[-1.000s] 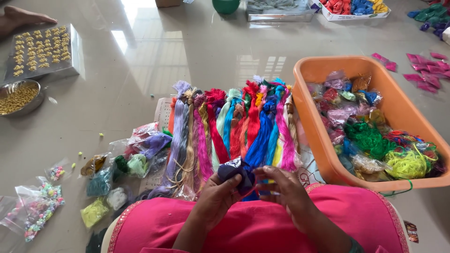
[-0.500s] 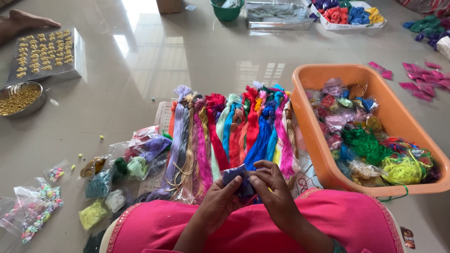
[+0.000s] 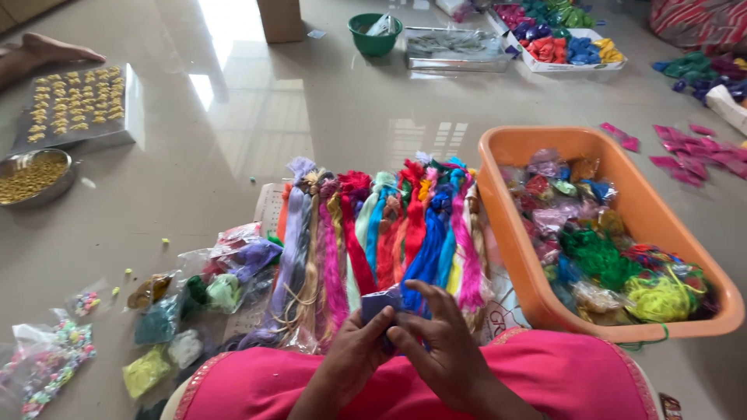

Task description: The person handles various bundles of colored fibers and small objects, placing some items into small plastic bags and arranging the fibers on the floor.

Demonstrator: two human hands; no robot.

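Left hand: the left hand [image 3: 352,354] is curled up. Its fingers pinch the small dark blue bundle of thread [image 3: 383,305] from the left side.
Right hand: the right hand [image 3: 440,342] is curled too. Its fingers wrap over the top and right side of the same bundle. Both hands touch each other.
Blue bundle: it sits between the two hands, just above the pink lap [image 3: 560,377]. It is at the near end of the row of threads.
Row of threads: many long thread hanks [image 3: 373,233] lie side by side on the floor. They are purple, pink, red, light blue, orange, dark blue and tan.
Orange tub: an orange plastic tub [image 3: 650,214] stands on the right, just beside the row. It is full of little bags of thread, green and yellow ones too.
Small bags: clear little bags [image 3: 210,284] with green, purple and yellow stuff lie left of the row.
Bead bags: bags of tiny colourful beads [image 3: 50,362] lie far left.
Metal bowl: a round metal bowl [image 3: 31,177] holds golden bits.
Tray: a flat tray [image 3: 74,105] with rows of small golden pieces lies behind the bowl.
Green bucket: a green bucket [image 3: 375,33] stands far back.
Other person: someone's foot [image 3: 43,50] rests by the tray.
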